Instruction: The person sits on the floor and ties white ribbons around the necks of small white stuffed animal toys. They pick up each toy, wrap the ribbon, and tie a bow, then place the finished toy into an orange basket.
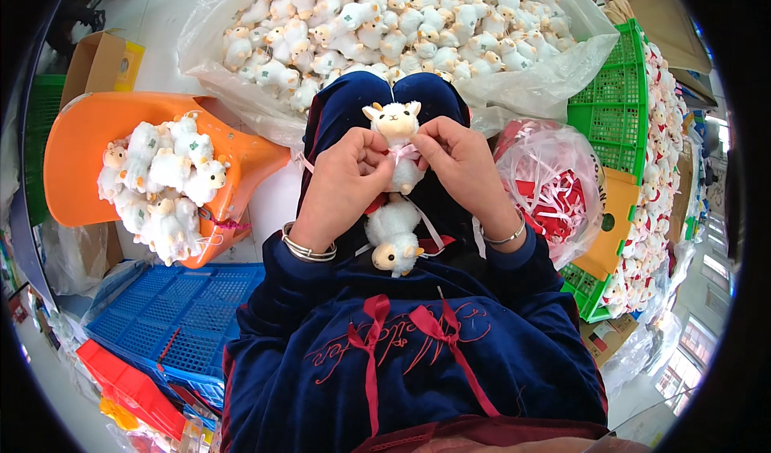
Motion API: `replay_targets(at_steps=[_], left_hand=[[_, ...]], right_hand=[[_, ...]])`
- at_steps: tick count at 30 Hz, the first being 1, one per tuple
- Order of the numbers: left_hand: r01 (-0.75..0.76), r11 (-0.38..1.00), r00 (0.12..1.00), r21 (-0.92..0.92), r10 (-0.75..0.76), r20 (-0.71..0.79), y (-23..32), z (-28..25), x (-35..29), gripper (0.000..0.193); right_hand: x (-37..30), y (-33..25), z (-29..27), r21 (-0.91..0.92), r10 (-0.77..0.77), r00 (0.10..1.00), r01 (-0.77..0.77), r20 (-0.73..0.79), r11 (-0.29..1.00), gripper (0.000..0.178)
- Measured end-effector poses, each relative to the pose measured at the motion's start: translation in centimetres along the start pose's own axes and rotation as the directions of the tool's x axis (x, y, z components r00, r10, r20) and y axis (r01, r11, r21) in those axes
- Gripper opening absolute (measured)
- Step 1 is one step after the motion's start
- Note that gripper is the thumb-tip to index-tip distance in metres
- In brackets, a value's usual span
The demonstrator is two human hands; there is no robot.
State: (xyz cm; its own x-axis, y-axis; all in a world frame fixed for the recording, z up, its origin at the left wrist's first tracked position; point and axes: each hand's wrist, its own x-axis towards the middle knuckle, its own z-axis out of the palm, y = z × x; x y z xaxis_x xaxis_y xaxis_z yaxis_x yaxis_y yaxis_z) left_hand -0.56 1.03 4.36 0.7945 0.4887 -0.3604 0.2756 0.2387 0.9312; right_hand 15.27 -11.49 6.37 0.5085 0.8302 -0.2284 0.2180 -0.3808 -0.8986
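Note:
A small white plush sheep (395,120) with a cream face rests upright on my lap, facing me. Around its neck lies a pale pink ribbon (405,153), shaped like a bow at the front. My left hand (347,181) is closed at the ribbon's left side, its fingers curled against the toy. On the other side my right hand (464,164) pinches the ribbon between thumb and forefinger. Just below, a second plush sheep (393,234) lies on my lap with its head toward me, loose ribbon strips beside it.
Ahead, a big clear plastic bag (205,51) holds many white plush sheep. An orange stool seat (76,168) at left carries several more. To the right are a bag of red and white ribbons (554,204) and a green crate (608,91). Blue crates (173,312) stand at lower left.

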Motion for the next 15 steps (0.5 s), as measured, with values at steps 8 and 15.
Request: replay_targets(at_steps=[8,15], left_hand=[[-0.066,0.986,0.998,0.155,0.064,0.017,0.35,0.05,-0.29,0.018],[-0.104,0.988,0.993,0.116,0.11,-0.045,-0.34,0.72,-0.07,0.013]], right_hand=[[-0.09,0.91,-0.1,0.321,0.022,0.994,-0.055,0.105,0.945,0.016],[0.09,0.77,0.22,0.148,0.025,0.994,-0.041,0.108,0.988,0.017]])
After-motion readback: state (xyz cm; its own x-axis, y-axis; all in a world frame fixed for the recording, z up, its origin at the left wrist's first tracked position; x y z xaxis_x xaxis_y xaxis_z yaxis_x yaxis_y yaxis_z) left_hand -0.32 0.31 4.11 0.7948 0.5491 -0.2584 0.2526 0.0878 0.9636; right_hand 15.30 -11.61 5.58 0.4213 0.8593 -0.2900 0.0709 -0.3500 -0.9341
